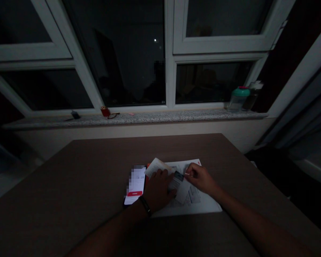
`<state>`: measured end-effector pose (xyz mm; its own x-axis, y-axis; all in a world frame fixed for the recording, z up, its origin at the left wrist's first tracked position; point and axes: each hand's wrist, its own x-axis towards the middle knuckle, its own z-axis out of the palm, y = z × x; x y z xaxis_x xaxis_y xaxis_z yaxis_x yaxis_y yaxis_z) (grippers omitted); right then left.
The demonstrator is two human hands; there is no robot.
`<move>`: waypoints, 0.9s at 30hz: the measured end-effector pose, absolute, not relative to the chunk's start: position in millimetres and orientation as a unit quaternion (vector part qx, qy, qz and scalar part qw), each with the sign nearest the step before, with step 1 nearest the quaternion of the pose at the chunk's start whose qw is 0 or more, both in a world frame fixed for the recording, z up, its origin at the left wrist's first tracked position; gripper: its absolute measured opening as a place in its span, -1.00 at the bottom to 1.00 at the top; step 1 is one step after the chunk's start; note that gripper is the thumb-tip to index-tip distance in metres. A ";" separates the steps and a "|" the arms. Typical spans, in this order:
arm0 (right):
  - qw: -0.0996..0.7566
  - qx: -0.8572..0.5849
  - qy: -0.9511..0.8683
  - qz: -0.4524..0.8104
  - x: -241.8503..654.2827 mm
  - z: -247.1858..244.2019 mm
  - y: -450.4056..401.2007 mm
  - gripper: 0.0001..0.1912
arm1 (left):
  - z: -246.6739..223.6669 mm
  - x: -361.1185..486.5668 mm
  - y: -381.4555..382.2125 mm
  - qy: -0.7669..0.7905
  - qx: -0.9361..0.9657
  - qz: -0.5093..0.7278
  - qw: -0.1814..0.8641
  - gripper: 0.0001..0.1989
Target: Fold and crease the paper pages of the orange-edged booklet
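Observation:
My left hand point(158, 189), with a dark band on its wrist, lies with its fingers spread over a small light booklet or folded paper point(157, 165) and the printed sheet beneath. Near its fingertips is a small dark-topped card or packet point(178, 175), with a pale slip point(182, 192) just below. My right hand point(202, 177) pinches a thin white strip point(186, 174) at the edge of that dark piece; what the strip belongs to is too dim to tell. The white printed sheet point(210, 205) lies flat under both hands. Left of my left hand, a phone point(136, 182) glows.
The brown table point(96, 160) reaches to the wall below the window. Upon the speckled sill point(155, 117) stand a bottle with a teal lid point(240, 98), a clear bottle behind it, a small red jar point(105, 111) and a small dark object point(75, 114). Dim light blurs details.

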<state>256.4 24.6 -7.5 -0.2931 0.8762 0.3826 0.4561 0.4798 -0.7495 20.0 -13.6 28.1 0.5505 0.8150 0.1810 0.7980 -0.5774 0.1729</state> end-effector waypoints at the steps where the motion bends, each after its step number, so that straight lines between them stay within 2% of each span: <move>1: 0.402 -0.436 -0.765 0.250 256.6 -6.9 24.9 -0.88 | 28.1 20.3 -13.7 0.467 0.876 0.120 0.031 -0.46; 8: 0.369 -0.388 -0.810 0.241 255.2 -3.4 21.6 -0.92 | 22.8 22.1 -13.4 0.482 0.866 0.129 0.031 -0.33; 16: 0.334 -0.375 -0.826 0.255 253.4 5.9 17.9 -0.92 | 22.2 19.6 -11.4 0.424 0.893 0.138 0.063 -0.41; 20: 0.354 -0.379 -0.821 0.238 254.5 0.6 20.5 -0.92 | 18.9 18.0 -9.8 0.408 0.900 0.137 0.062 -0.41; 27: 0.401 -0.418 -0.784 0.222 256.2 -3.0 25.0 -0.93 | 24.5 19.8 -10.9 0.369 0.915 0.139 0.083 -0.53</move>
<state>256.2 25.0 -3.0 -0.3288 0.8338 0.4434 0.4768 0.5518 -0.6842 19.8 -10.9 24.5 0.6888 0.6990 0.1923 0.6529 -0.7134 0.2546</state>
